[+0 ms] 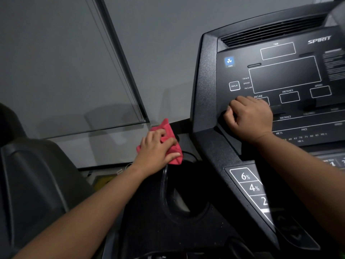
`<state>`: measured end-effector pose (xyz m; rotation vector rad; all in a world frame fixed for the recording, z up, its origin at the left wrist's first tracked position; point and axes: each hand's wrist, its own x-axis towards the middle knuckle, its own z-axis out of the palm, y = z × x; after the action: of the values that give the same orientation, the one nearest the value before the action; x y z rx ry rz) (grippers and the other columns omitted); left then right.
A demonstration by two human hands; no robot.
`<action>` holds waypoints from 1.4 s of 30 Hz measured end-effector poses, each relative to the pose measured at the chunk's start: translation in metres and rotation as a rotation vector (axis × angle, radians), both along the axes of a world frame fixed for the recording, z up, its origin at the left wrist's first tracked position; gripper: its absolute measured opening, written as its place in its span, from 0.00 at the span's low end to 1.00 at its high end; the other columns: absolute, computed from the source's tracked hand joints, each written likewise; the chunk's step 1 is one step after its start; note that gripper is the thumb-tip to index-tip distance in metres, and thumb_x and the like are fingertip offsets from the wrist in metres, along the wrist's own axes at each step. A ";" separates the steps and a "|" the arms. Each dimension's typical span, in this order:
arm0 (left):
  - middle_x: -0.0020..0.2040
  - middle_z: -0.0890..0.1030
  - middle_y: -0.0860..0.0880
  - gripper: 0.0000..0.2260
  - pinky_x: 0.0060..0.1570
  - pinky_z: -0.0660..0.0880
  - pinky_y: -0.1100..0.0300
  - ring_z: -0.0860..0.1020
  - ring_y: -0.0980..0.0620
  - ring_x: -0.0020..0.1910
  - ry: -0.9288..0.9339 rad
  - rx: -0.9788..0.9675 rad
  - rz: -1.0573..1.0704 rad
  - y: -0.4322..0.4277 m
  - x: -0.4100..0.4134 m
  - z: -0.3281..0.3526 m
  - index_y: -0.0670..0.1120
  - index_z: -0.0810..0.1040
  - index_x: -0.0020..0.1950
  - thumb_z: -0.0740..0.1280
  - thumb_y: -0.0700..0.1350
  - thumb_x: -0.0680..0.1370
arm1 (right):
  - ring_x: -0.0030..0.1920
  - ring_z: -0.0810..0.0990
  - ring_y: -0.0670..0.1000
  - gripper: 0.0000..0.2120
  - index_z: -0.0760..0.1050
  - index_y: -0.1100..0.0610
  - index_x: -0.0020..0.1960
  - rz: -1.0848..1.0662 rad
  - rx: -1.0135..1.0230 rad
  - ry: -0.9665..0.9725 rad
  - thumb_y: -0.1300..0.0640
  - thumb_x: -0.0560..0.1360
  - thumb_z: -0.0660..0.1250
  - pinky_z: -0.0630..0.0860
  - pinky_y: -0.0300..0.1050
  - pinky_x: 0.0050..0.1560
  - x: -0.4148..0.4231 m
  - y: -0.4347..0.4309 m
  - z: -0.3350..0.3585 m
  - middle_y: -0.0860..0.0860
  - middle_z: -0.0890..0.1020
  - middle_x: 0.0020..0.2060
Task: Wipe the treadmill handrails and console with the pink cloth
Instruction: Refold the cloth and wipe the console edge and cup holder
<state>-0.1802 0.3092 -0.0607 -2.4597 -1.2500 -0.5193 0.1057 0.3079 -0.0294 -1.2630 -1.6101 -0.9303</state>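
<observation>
The black treadmill console (283, 75) fills the right side, with its dark display panel and incline keys (248, 182) at its lower left. My left hand (156, 150) presses the crumpled pink cloth (169, 133) onto the far rim of the console's left tray, fingers spread over the cloth. My right hand (248, 118) rests with curled fingers on the display panel near the word INCLINE and holds nothing. No handrail shows clearly.
A round cup holder (179, 199) sinks into the black tray (149, 221) below my left hand. A second dark machine (31, 184) stands at the left. Behind are a grey wall and a window blind (61, 62).
</observation>
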 end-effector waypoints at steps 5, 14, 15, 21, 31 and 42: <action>0.50 0.77 0.43 0.15 0.39 0.73 0.49 0.69 0.44 0.48 0.019 0.078 -0.059 -0.010 0.045 -0.010 0.50 0.67 0.50 0.62 0.56 0.68 | 0.28 0.71 0.59 0.14 0.68 0.58 0.30 0.001 -0.010 0.011 0.56 0.74 0.57 0.64 0.46 0.30 0.000 -0.001 0.001 0.56 0.71 0.27; 0.53 0.76 0.45 0.15 0.47 0.72 0.45 0.73 0.43 0.50 -0.015 -0.090 -0.108 -0.003 0.017 -0.001 0.48 0.75 0.48 0.75 0.51 0.67 | 0.28 0.71 0.59 0.15 0.67 0.58 0.31 0.018 -0.023 -0.011 0.56 0.75 0.57 0.64 0.47 0.30 0.002 -0.002 0.000 0.56 0.71 0.27; 0.54 0.75 0.46 0.13 0.49 0.71 0.45 0.73 0.43 0.51 -0.047 -0.109 -0.092 0.000 0.006 0.000 0.49 0.76 0.48 0.73 0.53 0.69 | 0.28 0.71 0.59 0.15 0.67 0.58 0.31 0.017 -0.019 -0.013 0.56 0.75 0.57 0.64 0.47 0.30 0.002 -0.002 0.000 0.56 0.71 0.27; 0.56 0.63 0.53 0.12 0.65 0.62 0.57 0.64 0.53 0.61 -0.345 -0.327 0.045 -0.004 -0.034 -0.003 0.48 0.75 0.56 0.69 0.50 0.75 | 0.28 0.71 0.58 0.14 0.67 0.58 0.30 0.012 -0.018 -0.002 0.56 0.74 0.57 0.63 0.46 0.30 0.001 -0.001 0.000 0.56 0.71 0.28; 0.54 0.73 0.45 0.20 0.46 0.71 0.46 0.64 0.47 0.51 -0.070 0.057 0.021 0.009 0.030 -0.006 0.53 0.73 0.53 0.58 0.65 0.70 | 0.28 0.71 0.59 0.14 0.67 0.57 0.30 -0.001 -0.011 0.005 0.56 0.73 0.58 0.62 0.45 0.30 0.001 0.000 0.000 0.55 0.71 0.27; 0.50 0.72 0.51 0.17 0.52 0.71 0.56 0.73 0.49 0.51 -0.559 -0.464 -0.020 0.062 0.020 0.020 0.56 0.73 0.49 0.67 0.65 0.68 | 0.28 0.71 0.58 0.14 0.67 0.58 0.30 0.004 -0.004 -0.011 0.56 0.73 0.58 0.63 0.45 0.31 0.001 -0.001 0.000 0.55 0.71 0.27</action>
<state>-0.1605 0.3710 -0.0404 -2.8102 -1.7176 -1.0846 0.1070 0.3065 -0.0292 -1.2582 -1.6234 -0.9337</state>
